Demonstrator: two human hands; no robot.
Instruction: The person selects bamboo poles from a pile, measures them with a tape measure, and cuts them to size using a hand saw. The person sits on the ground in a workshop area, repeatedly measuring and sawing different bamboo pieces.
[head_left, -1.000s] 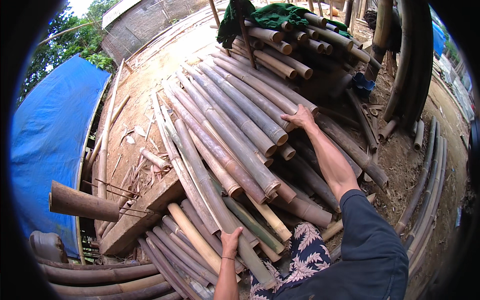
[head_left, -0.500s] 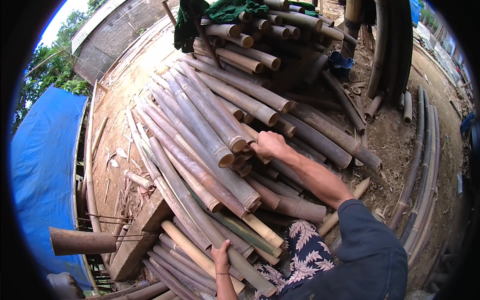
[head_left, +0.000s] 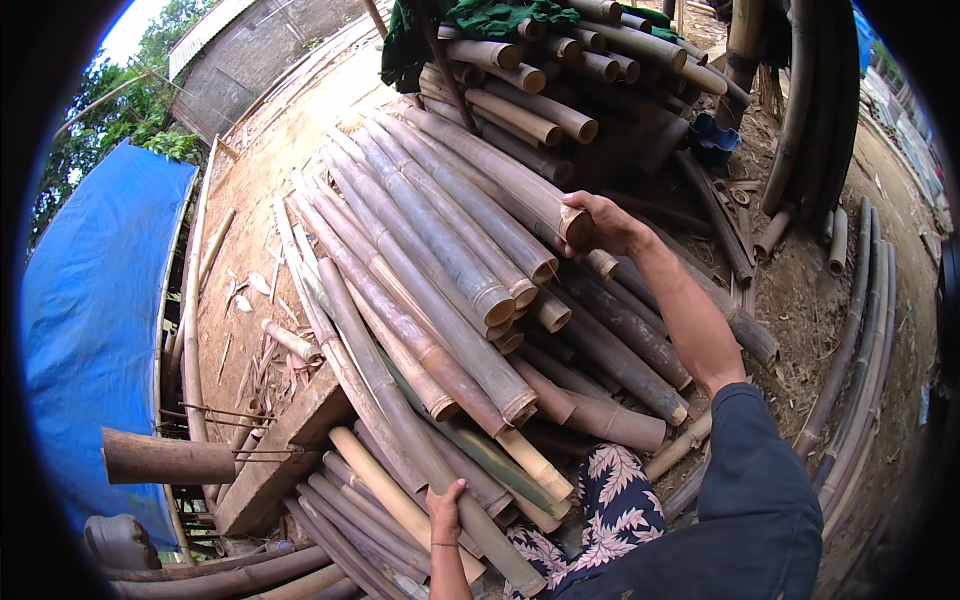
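My right hand (head_left: 607, 222) grips the cut end of a thick bamboo pole (head_left: 500, 165) on the upper right side of a large pile. Its fingers lie over the rim, and part of the grip is hidden from above. Near the lower edge, my left hand (head_left: 446, 510) holds the side of a long, slim bamboo pole (head_left: 400, 430), with its thumb up against it and its other fingers mostly hidden. Between my hands, several grey-brown bamboo poles (head_left: 430, 230) lie side by side, with their hollow cut ends toward me.
More stacked bamboo (head_left: 535, 105) is at the back, under green cloth (head_left: 510, 14). A concrete beam (head_left: 285, 450) with protruding rods stands left, beside a bamboo piece (head_left: 168, 458). A blue tarp (head_left: 95, 340) hangs far left. Long poles (head_left: 850, 350) lie on dirt at right.
My right hand has moved farther away and to the right, onto the end of another pole. My left hand stays on the same slim pole. The whole view has shifted slightly.
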